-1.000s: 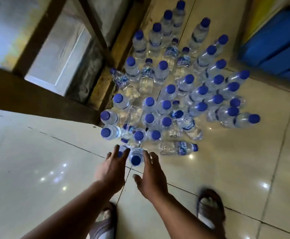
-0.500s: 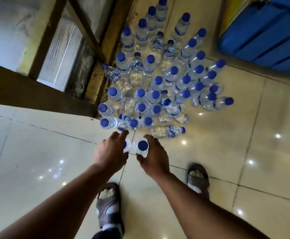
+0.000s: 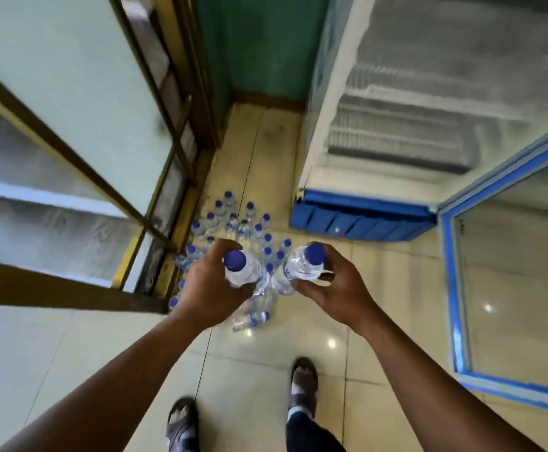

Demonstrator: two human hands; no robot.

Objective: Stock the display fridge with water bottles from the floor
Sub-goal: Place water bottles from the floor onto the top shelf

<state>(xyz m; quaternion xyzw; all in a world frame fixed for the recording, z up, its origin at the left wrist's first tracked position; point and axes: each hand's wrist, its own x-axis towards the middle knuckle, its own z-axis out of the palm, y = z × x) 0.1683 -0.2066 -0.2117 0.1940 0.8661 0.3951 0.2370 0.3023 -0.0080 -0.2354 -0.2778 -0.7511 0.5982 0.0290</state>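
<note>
At the bottom edge I see two sandals (image 3: pixel 181 422) on the tile floor (image 3: pixel 249 370), with both forearms reaching up from the lower corners to mid-frame. My left hand (image 3: pixel 207 288) has its fingers curled round the left bottle (image 3: pixel 241 272) just under its blue cap, and my right hand (image 3: pixel 337 288) wraps the right bottle (image 3: pixel 303 267) the same way. Both caps point toward the camera, and the two held bottles sit side by side at centre, caps apart and lower ends leaning toward each other; I cannot tell whether they touch. Beneath and beyond the hands, the other bottles (image 3: pixel 233 223) are clustered on the floor, most upright, with one lying flat (image 3: pixel 251 321) at the near edge of the group. The cluster sits against a wooden frame (image 3: pixel 168 203) on the left of the picture. At upper right the fridge (image 3: pixel 396 141) stands open, showing wire shelves and a blue base grille, with its blue-edged door (image 3: pixel 452 288) swung out along the right side.
</note>
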